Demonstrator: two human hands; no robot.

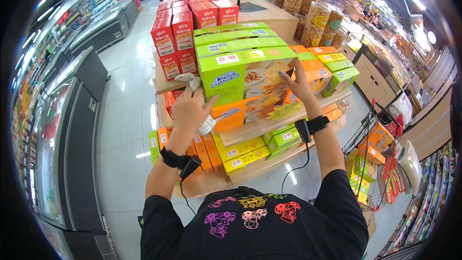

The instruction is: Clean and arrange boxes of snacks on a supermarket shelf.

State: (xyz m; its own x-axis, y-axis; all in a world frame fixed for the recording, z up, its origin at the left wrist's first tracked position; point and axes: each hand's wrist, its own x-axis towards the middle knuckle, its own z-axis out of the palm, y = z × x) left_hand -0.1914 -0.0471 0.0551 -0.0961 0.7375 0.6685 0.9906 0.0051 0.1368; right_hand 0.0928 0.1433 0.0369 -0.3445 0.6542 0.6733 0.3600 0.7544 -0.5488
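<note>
A green cracker box [223, 76] stands at the front of a row of green boxes, on top of an orange box [229, 115]. My right hand [297, 81] presses its fingers and thumb against the box's right end. At the box's left side, my left hand [193, 106] holds a whitish cloth or glove [206, 124], with the thumb near the box's lower left corner. How firmly the left hand touches the box is hidden. Red snack boxes [168, 36] are stacked behind and to the left of the green row.
Wooden shelf tiers [260, 130] carry yellow boxes [245, 155] and more orange and green ones. A loaded shopping cart [364, 166] stands at the right. Clear tubs of snacks [316, 21] are behind on the right. Freezer cabinets [81, 122] line the left, across a tiled floor [126, 144].
</note>
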